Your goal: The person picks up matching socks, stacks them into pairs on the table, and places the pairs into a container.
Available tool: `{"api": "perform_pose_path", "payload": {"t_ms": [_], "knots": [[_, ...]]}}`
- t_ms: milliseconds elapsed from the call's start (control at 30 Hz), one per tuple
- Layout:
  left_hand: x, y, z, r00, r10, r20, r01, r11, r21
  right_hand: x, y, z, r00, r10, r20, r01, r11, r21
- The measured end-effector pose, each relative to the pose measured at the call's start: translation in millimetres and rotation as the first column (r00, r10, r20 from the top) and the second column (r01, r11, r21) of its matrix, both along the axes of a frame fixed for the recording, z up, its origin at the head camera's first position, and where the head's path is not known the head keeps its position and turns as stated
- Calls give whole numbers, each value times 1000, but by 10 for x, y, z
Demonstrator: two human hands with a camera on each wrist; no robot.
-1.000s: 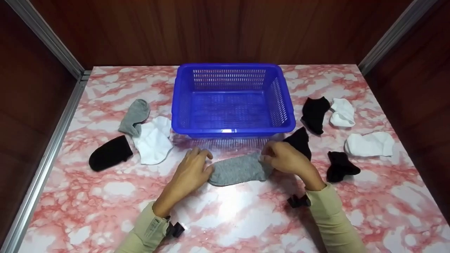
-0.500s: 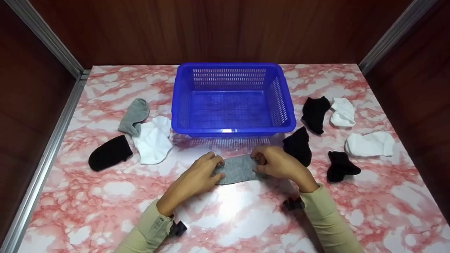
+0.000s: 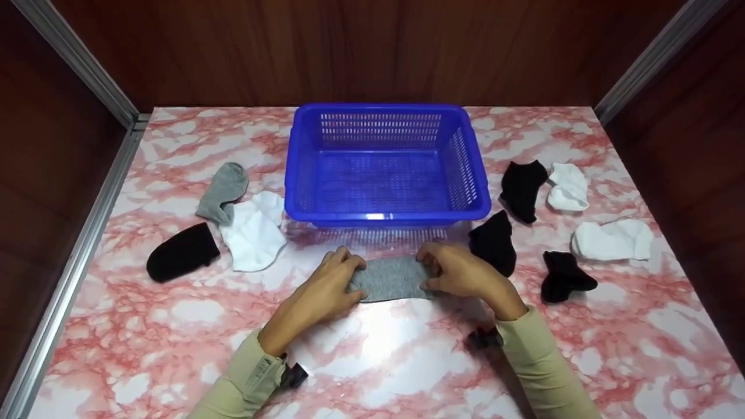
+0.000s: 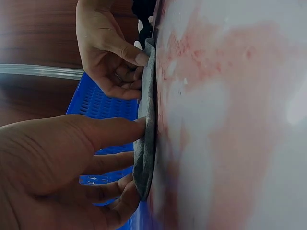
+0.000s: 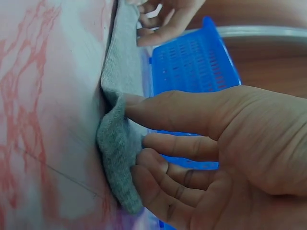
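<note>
A grey sock (image 3: 391, 280) lies flat and crosswise on the table in front of the blue basket. At its left end my left hand (image 3: 326, 285) holds it, thumb on the near edge and fingers toward the far edge. My right hand (image 3: 465, 273) grips the other end in a similar way. In the right wrist view the grey sock (image 5: 117, 153) is bunched into a fold at my thumb, with the fingers curled against its far side. The left wrist view shows the grey sock (image 4: 146, 139) edge-on, low along the tabletop.
Behind the sock stands a blue plastic basket (image 3: 384, 218) with nothing in it. On the left lie a grey sock (image 3: 224, 189), white socks (image 3: 253, 238) and a black sock (image 3: 183, 253). On the right are several black socks (image 3: 524, 189) and white socks (image 3: 614, 238).
My left hand has come onto the sock's left end from beside it. My right hand has shifted slightly left and down, now spanning the right end with thumb and fingers.
</note>
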State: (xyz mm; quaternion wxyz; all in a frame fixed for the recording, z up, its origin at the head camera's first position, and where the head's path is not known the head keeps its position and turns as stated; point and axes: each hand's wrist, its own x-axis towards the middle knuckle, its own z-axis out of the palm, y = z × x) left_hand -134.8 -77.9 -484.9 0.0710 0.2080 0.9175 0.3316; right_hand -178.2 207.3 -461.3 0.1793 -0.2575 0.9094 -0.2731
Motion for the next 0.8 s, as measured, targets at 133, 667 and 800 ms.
{"api": "perform_pose_path", "payload": {"t_ms": [133, 667, 800], "knots": [[1, 1, 19, 1000, -24, -16, 24, 999, -33, -4, 16, 4, 1000, 7, -3, -7, 1000, -1], [25, -16, 208, 986, -28, -167, 22, 999, -35, 1, 63, 264, 990, -12, -143, -3, 994, -105], [2, -18, 267, 977, -27, -214, 32, 999, 20, 4, 53, 343, 988, -33, -154, 12, 990, -141]]}}
